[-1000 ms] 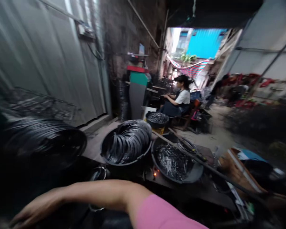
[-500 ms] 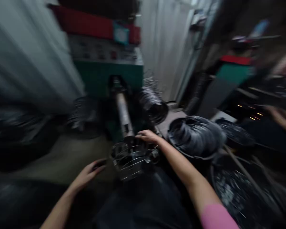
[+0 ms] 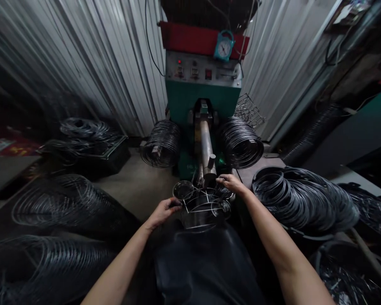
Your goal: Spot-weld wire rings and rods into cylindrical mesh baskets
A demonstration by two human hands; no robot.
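Observation:
A wire frame [image 3: 203,207] of rings and thin rods sits in front of me, under the metal arm [image 3: 206,148] of a green machine [image 3: 203,97]. My left hand [image 3: 163,212] is closed on the frame's left edge. My right hand [image 3: 230,183] grips its far right side, close to the arm's tip. A dark apron [image 3: 203,267] covers my lap below the frame.
Stacks of black wire rings hang on both sides of the machine [image 3: 163,144] [image 3: 241,142]. A tub of rings [image 3: 305,203] stands at the right, more ring piles [image 3: 60,207] at the left. Corrugated metal wall [image 3: 98,63] behind. A small clock [image 3: 224,47] hangs on the machine.
My view swung from the alley with a seated person to the machine. Both hands came onto the wire frame, the left moving in from the side.

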